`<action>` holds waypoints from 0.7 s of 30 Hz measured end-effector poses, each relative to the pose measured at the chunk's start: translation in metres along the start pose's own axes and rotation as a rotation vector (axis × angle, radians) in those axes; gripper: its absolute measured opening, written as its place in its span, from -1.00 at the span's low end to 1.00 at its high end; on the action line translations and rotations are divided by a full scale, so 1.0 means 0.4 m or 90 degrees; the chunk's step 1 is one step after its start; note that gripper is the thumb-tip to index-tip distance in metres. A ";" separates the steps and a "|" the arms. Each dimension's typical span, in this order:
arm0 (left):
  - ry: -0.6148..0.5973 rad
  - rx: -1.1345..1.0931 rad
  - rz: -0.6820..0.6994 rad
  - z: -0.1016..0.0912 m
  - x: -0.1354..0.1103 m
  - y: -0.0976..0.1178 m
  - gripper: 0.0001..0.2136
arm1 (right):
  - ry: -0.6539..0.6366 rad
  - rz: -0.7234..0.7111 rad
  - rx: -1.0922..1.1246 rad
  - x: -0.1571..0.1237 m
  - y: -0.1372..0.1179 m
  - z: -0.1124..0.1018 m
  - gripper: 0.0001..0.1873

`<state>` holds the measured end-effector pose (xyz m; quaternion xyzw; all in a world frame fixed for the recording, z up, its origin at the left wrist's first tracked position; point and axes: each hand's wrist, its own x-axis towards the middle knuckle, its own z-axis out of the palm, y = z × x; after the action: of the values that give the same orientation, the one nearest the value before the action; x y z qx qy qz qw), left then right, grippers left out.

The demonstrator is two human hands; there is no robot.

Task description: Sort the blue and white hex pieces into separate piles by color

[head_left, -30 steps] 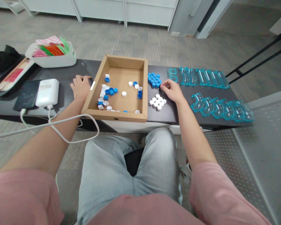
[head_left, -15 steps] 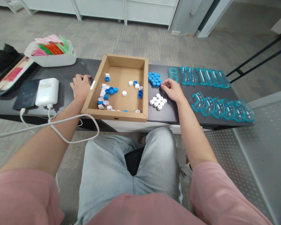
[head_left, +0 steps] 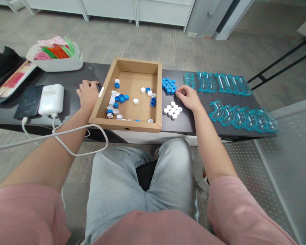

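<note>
View alone shifted. Blue pieces (head_left: 169, 85) beside right fingers (head_left: 181, 97), pinch unclear: likely arranging; next needs careful withdrawal. Left fingers (head_left: 86, 83) spread.

Smooth, matt cardboard box (head_left: 132, 110)

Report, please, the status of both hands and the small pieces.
Left hand palm down beside cardboard box. Right hand at edge of blue pieces, grip unclear. White pieces grouped separately. White cable crossing left forearm in view.
</note>
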<state>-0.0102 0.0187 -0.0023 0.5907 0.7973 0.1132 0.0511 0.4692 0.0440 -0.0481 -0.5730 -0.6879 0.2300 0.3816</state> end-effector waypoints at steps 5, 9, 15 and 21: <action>-0.002 0.006 -0.004 0.001 0.003 -0.002 -0.40 | 0.000 0.004 0.009 0.001 0.002 0.002 -0.77; 0.002 0.002 0.000 0.003 0.006 -0.005 -0.42 | 0.000 -0.003 0.005 0.002 0.006 0.001 -0.77; -0.008 0.009 0.000 0.001 0.002 -0.001 -0.38 | 0.005 -0.001 0.006 0.001 0.004 0.001 -0.78; -0.007 0.003 -0.002 -0.002 -0.002 0.004 -0.39 | 0.000 0.002 0.005 0.000 0.001 0.000 -0.80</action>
<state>-0.0088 0.0181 -0.0013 0.5900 0.7983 0.1078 0.0540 0.4695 0.0443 -0.0484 -0.5728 -0.6860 0.2331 0.3834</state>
